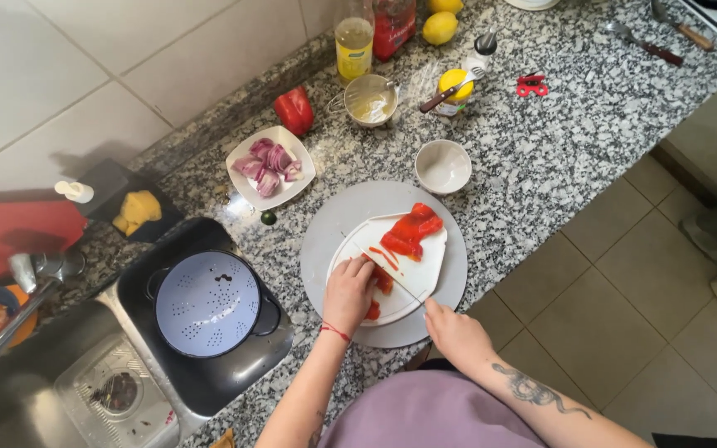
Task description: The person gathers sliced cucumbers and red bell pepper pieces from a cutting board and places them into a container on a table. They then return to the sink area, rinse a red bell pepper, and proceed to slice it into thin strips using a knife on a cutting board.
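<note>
On a white plate (429,265), set on a round grey board (338,220), lie soft red pepper pieces (411,233). My left hand (348,292) presses down on a red pepper strip (382,280) at the plate's near-left side. My right hand (456,330) grips a knife (392,276), whose thin blade runs diagonally across the plate toward the left hand's fingertips. Thin cut strips lie beside the blade.
A small white bowl (443,165) stands behind the board. A square dish of red onion (270,165), a whole red pepper (294,109), a jar with fork (455,85), bottles and lemons (439,27) sit further back. A white colander (207,303) rests in a black pan by the sink (60,390).
</note>
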